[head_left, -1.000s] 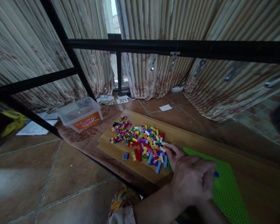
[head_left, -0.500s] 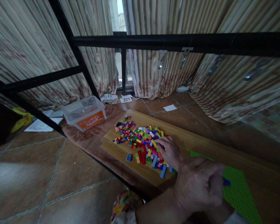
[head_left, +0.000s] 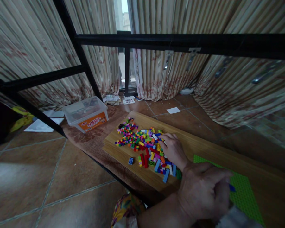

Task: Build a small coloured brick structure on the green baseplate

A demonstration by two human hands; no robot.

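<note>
A heap of small coloured bricks (head_left: 142, 141) lies on a wooden board (head_left: 123, 155). My right hand (head_left: 173, 149) rests on the heap's right side, its fingers curled together down among the bricks; what they pinch is hidden. My left hand (head_left: 204, 191) is closer to me, fingers closed on a small blue brick (head_left: 231, 188) over a green studded baseplate (head_left: 244, 193). The left hand covers the right wrist. A lone blue brick (head_left: 130, 161) lies apart at the board's near edge.
A clear plastic box (head_left: 86, 113) with an orange label stands on a brown patterned cloth (head_left: 90, 142) left of the board. Black metal bars (head_left: 156, 41) cross in front of striped curtains. Papers (head_left: 41, 125) lie on the tiled floor.
My right hand has slid left and farther into the brick heap. My left hand with the blue brick has shifted slightly right and nearer over the baseplate. The view has panned a little.
</note>
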